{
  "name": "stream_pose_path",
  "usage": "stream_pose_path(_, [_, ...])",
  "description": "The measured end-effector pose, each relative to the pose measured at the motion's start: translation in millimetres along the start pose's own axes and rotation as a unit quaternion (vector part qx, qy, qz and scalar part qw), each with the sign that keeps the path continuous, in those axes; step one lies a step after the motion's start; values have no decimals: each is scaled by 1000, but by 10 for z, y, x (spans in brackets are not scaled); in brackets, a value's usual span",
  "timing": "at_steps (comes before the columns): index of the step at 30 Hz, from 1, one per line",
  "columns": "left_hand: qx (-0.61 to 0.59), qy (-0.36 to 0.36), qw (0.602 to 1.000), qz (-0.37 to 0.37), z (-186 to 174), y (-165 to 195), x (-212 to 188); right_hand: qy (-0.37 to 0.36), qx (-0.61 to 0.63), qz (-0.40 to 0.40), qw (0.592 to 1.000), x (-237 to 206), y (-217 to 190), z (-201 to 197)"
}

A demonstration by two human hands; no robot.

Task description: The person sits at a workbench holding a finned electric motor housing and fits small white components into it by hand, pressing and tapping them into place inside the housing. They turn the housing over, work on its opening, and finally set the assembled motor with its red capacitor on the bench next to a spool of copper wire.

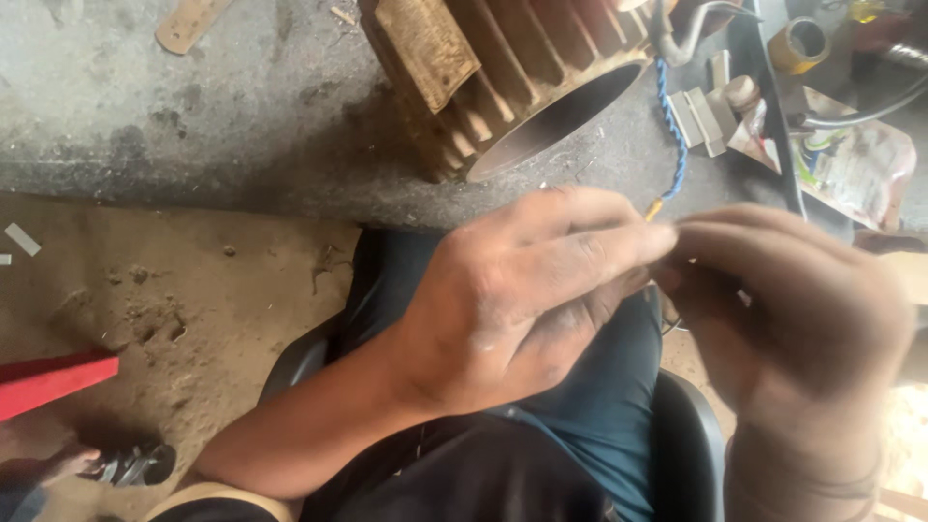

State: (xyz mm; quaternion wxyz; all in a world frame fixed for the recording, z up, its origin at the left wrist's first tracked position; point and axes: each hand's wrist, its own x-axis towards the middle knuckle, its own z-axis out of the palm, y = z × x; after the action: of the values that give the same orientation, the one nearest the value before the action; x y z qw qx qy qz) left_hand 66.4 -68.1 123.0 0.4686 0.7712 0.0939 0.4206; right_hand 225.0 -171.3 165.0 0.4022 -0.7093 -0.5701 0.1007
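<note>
We hold our left hand (522, 300) and right hand (793, 319) together in front of us, fingertips meeting over our lap, with the left hand's fingers lying across those of the right. Between the fingertips sits the end of a blue twisted wire (674, 145), which runs up and away to the ribbed metal motor housing (512, 77) lying on its side on the concrete floor (193, 126) beyond our knees. Right of the housing lie a roll of tape (800, 43) and a crumpled plastic packet (855, 164). Far left, near our foot, a red flat strip (53, 380) juts in over the floor.
</note>
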Motion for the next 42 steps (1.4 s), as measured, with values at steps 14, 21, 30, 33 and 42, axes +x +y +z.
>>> stream_pose_path(14, [96, 36, 989, 110, 469, -355, 292, 226, 124, 40, 965, -835, 861, -118])
stream_pose_path(21, [176, 11, 974, 145, 601, -303, 575, 253, 249, 183, 917, -991, 828, -202])
stream_pose_path(30, [-2, -139, 987, 77, 240, -89, 145, 200, 266, 176, 927, -790, 288, 58])
stream_pose_path(33, [-23, -167, 984, 62, 114, -78, 74, 153, 256, 162, 940, -781, 208, 45])
stream_pose_path(42, [-80, -203, 975, 49, -76, -102, -80, 11, 236, 97, 967, -761, 134, -28])
